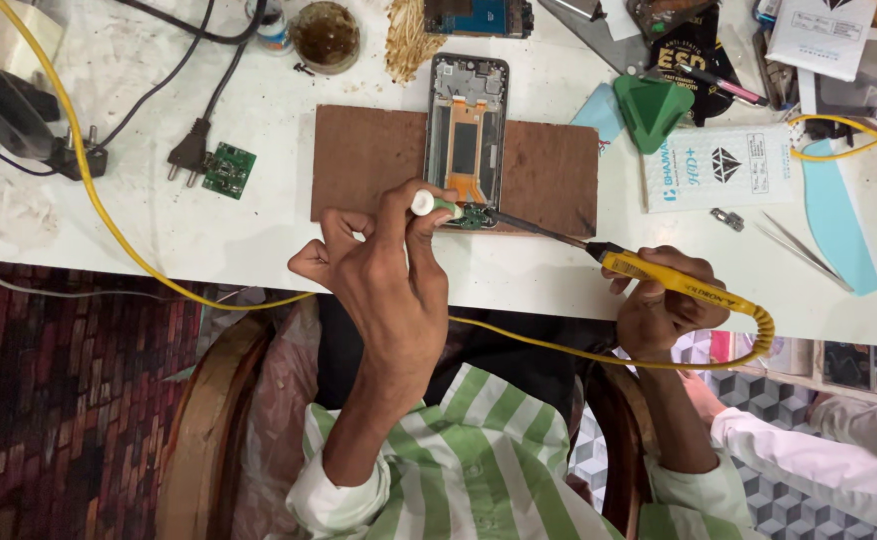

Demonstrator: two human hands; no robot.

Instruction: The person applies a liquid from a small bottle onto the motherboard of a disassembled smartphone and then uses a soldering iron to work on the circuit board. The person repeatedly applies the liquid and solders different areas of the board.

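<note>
The left hand (389,270) has its grip closed on a little tool with a white round end (425,203), pinched between thumb and fingers. The right hand (664,300) has its grip closed around a yellow soldering iron (674,282). The iron's thin dark tip reaches to the left, to a small green board (474,215). That small board sits just in front of the left fingertips, touching the white-ended tool, at the near end of an opened phone (467,130). The phone lies flat on a brown board (369,160), and the brown board lies on the white table (209,230). A yellow cord (109,215) runs from the iron across the table. Silver tweezers (799,250) lie well apart, beyond the right hand.
</note>
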